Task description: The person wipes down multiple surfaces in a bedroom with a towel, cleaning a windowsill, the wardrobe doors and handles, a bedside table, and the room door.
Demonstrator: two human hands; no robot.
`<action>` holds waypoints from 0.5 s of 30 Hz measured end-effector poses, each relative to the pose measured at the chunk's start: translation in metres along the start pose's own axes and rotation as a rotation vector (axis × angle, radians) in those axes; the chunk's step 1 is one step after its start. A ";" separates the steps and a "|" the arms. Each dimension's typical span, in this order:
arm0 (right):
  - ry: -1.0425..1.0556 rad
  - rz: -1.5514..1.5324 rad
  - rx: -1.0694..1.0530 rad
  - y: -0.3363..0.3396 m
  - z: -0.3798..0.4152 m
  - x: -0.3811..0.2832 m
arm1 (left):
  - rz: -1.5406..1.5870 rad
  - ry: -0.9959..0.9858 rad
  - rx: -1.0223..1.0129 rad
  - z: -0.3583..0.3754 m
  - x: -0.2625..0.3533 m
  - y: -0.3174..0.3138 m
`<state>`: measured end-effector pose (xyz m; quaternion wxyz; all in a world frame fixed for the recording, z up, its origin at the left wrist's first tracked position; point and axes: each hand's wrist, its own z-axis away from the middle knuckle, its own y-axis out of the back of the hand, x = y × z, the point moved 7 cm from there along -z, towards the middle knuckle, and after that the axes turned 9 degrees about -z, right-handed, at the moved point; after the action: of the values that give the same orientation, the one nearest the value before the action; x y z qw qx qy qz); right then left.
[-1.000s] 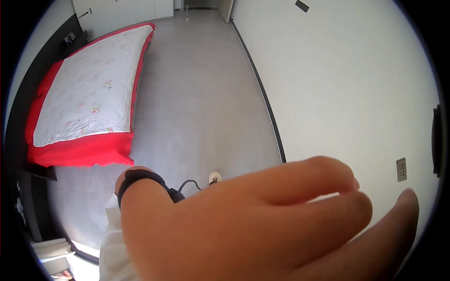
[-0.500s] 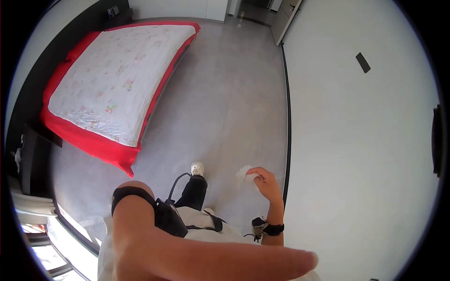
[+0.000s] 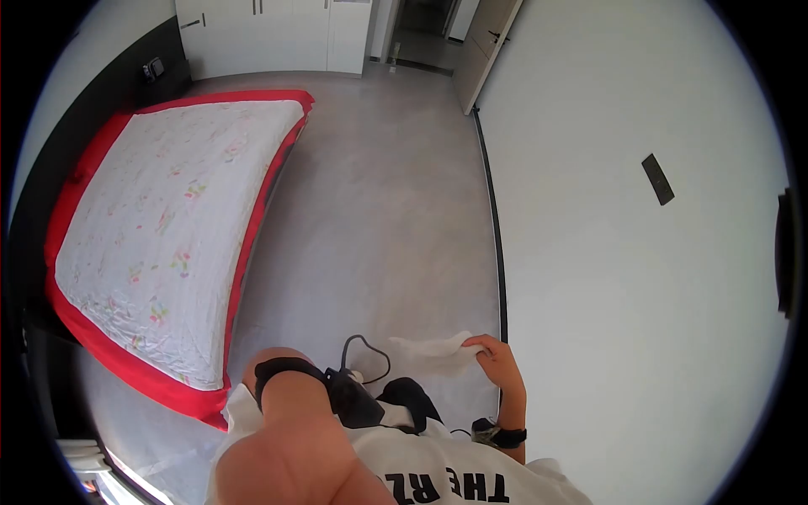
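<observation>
My right hand (image 3: 498, 364) is at the lower middle, fingers pinched on one end of a thin, limp white cloth (image 3: 433, 353). The cloth stretches out to the left above the grey floor, and its exact kind is not clear. Close to the camera at the bottom, my left hand (image 3: 290, 467) is bent back toward my head; its fingers are not distinguishable. A black strap circles that arm. A black device (image 3: 358, 400) with a looped cable (image 3: 387, 362) hangs at my front.
A bed (image 3: 172, 227) with a floral white cover and red edging stands on the left. White cabinets (image 3: 269, 38) line the far wall, with an open door (image 3: 486, 55) to their right. A white wall (image 3: 589, 278) with a dark switch plate (image 3: 657, 178) runs along my right.
The view has tilted up, showing more of the cabinets. The white cloth now hangs spread out to the left of my right hand. My left hand's extended finger has left the lower view.
</observation>
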<state>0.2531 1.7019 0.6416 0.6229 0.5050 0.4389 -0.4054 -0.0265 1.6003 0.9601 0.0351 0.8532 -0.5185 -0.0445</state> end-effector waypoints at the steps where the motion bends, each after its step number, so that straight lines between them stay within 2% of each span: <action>1: -0.034 -0.016 0.050 0.012 -0.013 0.007 | 0.039 -0.060 0.068 0.000 -0.025 -0.020; 3: -0.062 -0.049 0.126 0.037 -0.044 0.027 | 0.106 -0.188 0.200 0.002 -0.075 -0.059; 7: -0.075 -0.097 0.227 0.089 -0.129 0.072 | -0.179 0.182 0.267 0.009 -0.129 -0.140; 9: -0.107 -0.100 0.265 0.112 -0.177 0.085 | -0.130 0.276 0.135 0.001 -0.162 -0.182; 10: -0.108 -0.090 0.279 0.122 -0.211 0.083 | -0.035 0.263 -0.001 -0.011 -0.187 -0.202; 13: -0.072 -0.055 0.220 0.147 -0.310 0.054 | -0.009 0.119 0.273 -0.029 -0.235 -0.276; 14: -0.061 -0.039 0.179 0.151 -0.343 0.040 | 0.111 -0.106 0.225 -0.038 -0.262 -0.290; 15: -0.028 -0.048 0.140 0.153 -0.375 0.031 | 0.160 -0.013 0.085 -0.045 -0.282 -0.299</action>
<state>0.3554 2.0943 0.6142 0.5822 0.5308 0.4128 -0.4569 0.1135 1.9886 0.9837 -0.0009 0.8095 -0.5866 -0.0250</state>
